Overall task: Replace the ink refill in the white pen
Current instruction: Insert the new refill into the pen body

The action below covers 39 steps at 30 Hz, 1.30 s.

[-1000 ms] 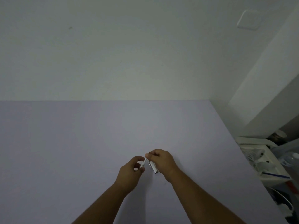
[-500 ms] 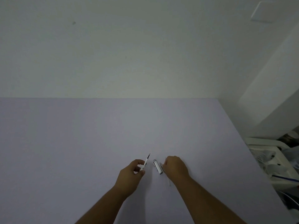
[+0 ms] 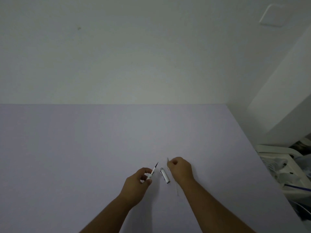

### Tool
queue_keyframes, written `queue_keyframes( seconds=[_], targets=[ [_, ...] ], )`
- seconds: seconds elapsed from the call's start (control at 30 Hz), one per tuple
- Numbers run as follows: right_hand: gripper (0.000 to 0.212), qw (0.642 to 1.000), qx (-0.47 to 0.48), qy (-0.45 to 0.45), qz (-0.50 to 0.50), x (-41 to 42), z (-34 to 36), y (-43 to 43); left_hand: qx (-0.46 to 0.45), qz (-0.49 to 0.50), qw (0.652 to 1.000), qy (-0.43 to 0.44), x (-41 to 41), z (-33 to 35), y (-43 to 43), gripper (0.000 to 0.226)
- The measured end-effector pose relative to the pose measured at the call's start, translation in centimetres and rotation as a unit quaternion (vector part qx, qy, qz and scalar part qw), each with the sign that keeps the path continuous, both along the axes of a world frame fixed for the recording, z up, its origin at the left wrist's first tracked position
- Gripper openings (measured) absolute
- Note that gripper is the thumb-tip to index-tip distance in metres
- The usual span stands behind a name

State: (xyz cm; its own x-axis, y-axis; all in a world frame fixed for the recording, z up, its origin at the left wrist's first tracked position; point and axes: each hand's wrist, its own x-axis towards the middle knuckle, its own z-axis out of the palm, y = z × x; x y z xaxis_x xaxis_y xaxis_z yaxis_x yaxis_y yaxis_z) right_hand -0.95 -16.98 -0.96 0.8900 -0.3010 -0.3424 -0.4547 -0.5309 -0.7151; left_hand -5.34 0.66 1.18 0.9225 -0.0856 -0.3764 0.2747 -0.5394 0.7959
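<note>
Two hands [image 3: 138, 179] [image 3: 180, 169] apart, each gripping parts.

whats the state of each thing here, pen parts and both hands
left hand: closed on the pen front section
pen front section: held off the table, dark tip up
pen barrel: lying loose on the table
right hand: pinching a thin clear piece, unclear what

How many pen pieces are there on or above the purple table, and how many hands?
Pen front with dark tip, in the left hand: 1
White pen barrel, lying on the table: 1
Thin clear refill, pinched in the right hand: 1
Hands: 2, left hand and right hand
Total: 3 pen pieces, 2 hands
</note>
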Motion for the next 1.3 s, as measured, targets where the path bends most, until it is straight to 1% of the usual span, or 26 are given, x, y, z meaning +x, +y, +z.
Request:
queue_keyframes(
  seconds=[0.07, 0.13, 0.2, 0.27, 0.33, 0.57, 0.73, 0.87, 1.03, 1.2, 1.3],
  targets=[
    [0.014, 0.993, 0.109, -0.030, -0.043, 0.3, 0.9, 0.3, -0.001, -0.002, 1.000, -0.002, 0.0, 0.2, -0.1, 0.017],
    [0.012, 0.975, 0.204, -0.044, -0.071, 0.5, 1.6, 0.7, -0.001, -0.003, 1.000, -0.004, -0.1, 0.4, -0.2, 0.018],
    [0.008, 0.956, 0.274, -0.049, -0.088, 0.4, 2.1, 1.0, -0.001, -0.003, 1.000, -0.007, -0.2, 0.7, -0.3, 0.019],
    [0.006, 0.943, 0.315, -0.053, -0.091, 0.1, 2.3, 1.2, 0.002, -0.005, 1.000, -0.010, -0.3, 0.9, -0.4, 0.021],
    [0.005, 0.942, 0.319, -0.056, -0.086, -0.2, 2.5, 1.4, 0.003, -0.004, 1.000, -0.011, -0.4, 1.1, -0.4, 0.021],
    [0.007, 0.955, 0.290, -0.050, -0.043, -1.4, 3.2, 1.5, -0.003, 0.005, 1.000, -0.007, -0.6, 1.3, -0.4, 0.020],
    [0.009, 0.957, 0.283, -0.059, -0.015, -1.8, 3.6, 1.6, -0.021, 0.028, 0.999, -0.012, -0.6, 1.6, -0.2, 0.020],
    [0.003, 0.947, 0.300, -0.093, -0.063, -1.8, 3.7, 2.0, -0.016, 0.027, 0.999, -0.015, -0.6, 1.9, -0.3, 0.017],
    [0.008, 0.945, 0.277, -0.123, -0.125, -1.2, 4.1, 1.5, -0.022, 0.021, 0.999, -0.018, -0.8, 2.1, -0.4, 0.016],
    [0.012, 0.946, 0.286, -0.105, -0.107, -1.0, 4.4, 1.4, -0.016, 0.014, 1.000, -0.019, -0.8, 2.1, -0.4, 0.016],
    [0.013, 0.941, 0.289, -0.117, -0.129, -0.9, 4.4, 1.3, -0.010, 0.010, 1.000, -0.017, -0.8, 2.1, -0.4, 0.015]
  ],
)
